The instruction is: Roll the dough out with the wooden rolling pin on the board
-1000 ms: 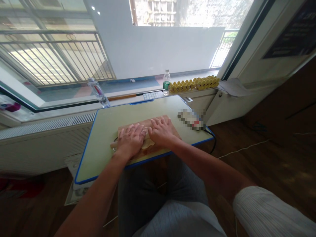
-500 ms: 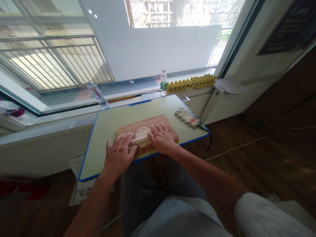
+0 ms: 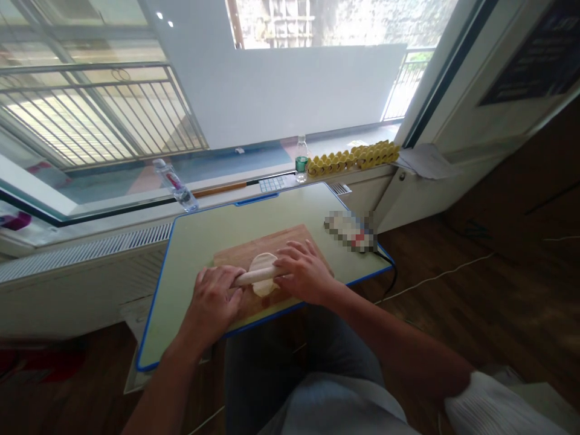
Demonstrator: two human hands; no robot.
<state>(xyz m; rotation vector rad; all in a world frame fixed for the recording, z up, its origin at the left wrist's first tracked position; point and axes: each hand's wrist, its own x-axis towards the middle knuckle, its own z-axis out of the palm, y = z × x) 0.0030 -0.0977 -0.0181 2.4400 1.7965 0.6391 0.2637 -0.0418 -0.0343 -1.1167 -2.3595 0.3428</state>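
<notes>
A pale wooden rolling pin (image 3: 257, 276) lies across a flattened round of dough (image 3: 263, 261). My left hand (image 3: 218, 296) is closed around the pin's left end, thumb on the near side. Around its right end my right hand (image 3: 302, 272) is curled, with the fingertips bent over the wood. Beneath the dough is a wooden cutting board (image 3: 290, 237), set near the front edge of a small table. The ends of the pin are hidden under my hands.
The pale green table (image 3: 194, 241) has a blue rim. A blurred-out object with a black cable (image 3: 351, 231) lies at its right. Along the windowsill are a leaning bottle (image 3: 176, 186), an upright bottle (image 3: 301, 160) and yellow egg-carton-like trays (image 3: 353, 158).
My fingers, flatter on the rolling pin before, now curl around it. More dough shows on the near side of the pin. The whole view has shifted slightly, with the table lower.
</notes>
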